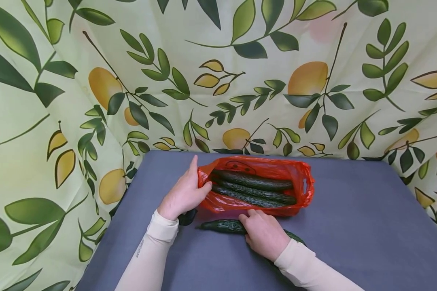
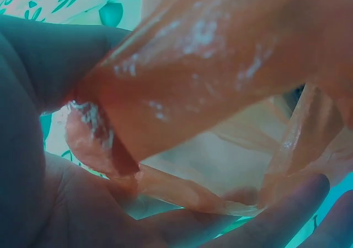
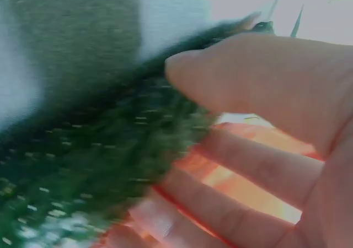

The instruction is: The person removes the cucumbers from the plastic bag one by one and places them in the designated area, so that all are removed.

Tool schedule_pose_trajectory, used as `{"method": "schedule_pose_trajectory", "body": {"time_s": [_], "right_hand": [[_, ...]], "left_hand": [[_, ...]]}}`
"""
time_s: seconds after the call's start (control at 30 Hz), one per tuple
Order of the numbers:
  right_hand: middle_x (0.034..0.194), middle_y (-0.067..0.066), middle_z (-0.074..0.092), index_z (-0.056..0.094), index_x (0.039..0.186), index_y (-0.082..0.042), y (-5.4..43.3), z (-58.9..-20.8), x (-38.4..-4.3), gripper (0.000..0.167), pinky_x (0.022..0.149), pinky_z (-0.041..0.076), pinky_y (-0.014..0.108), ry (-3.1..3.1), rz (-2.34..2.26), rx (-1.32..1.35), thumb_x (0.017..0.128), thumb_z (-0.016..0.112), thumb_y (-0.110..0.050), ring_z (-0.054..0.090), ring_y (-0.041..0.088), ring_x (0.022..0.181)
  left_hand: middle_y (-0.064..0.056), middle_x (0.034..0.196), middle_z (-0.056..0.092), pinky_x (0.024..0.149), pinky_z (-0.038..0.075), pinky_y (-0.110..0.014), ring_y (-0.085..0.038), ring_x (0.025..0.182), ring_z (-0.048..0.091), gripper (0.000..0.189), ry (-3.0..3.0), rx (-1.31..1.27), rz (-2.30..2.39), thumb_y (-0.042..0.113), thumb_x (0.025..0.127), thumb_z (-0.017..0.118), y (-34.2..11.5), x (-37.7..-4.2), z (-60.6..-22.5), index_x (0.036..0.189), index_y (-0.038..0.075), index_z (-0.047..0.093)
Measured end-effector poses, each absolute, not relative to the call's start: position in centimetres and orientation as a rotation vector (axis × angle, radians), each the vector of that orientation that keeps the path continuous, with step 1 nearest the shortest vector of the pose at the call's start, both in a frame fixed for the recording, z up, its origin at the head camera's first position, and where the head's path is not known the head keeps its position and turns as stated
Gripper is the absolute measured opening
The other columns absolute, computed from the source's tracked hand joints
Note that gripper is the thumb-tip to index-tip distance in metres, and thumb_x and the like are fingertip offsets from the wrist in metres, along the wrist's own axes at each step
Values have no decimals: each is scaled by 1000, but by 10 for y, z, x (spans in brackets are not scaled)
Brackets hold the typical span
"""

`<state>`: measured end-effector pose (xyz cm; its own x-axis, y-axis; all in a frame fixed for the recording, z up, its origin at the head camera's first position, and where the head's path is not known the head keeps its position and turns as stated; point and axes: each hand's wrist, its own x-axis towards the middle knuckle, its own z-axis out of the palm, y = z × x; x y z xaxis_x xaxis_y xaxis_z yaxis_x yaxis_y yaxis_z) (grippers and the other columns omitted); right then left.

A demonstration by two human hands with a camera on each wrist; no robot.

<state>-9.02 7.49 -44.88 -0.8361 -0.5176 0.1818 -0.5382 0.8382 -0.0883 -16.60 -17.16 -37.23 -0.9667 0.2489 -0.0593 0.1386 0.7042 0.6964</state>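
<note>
A red plastic bag (image 1: 218, 204) lies with its mouth facing me, several dark green cucumbers (image 1: 255, 180) side by side inside it. My left hand (image 1: 185, 192) grips the bag's left edge, thumb over the rim; in the left wrist view the thin plastic (image 2: 209, 66) stretches out from between thumb and fingers. In front of the bag, my right hand (image 1: 264, 234) holds another cucumber (image 1: 223, 226) around its middle, and its tapered end points left. The right wrist view shows the thumb lying along this bumpy cucumber (image 3: 105, 154) and the fingers beneath it.
The bag stands on a table with a grey-blue cloth (image 1: 368, 226). Behind and to the sides hangs a curtain (image 1: 211, 109) printed with leaves and fruit. A small black device (image 1: 187, 217) sits under the left wrist.
</note>
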Motion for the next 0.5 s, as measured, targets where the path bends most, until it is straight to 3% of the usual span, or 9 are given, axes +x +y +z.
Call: {"method": "schedule_pose_trajectory", "body": {"time_s": [0.27,0.5], "right_hand": [[93,-1,71,77,106,-16,64,-409,-94,32,69,64,38,-2805,242,976,82,93,-31,68,17,82],[98,5,73,77,111,-12,59,-362,-148,30,74,65,44,-2811,206,924,87,88,-28,71,24,88]], "left_hand": [[-21,178,27,127,39,-57,-39,158,42,99,2807,307,1090,32,103,66,-172,-162,-375,174,4,3],[-22,176,31,126,41,-58,-40,155,46,98,2826,291,1113,31,103,67,-171,-161,-370,174,4,6]]}}
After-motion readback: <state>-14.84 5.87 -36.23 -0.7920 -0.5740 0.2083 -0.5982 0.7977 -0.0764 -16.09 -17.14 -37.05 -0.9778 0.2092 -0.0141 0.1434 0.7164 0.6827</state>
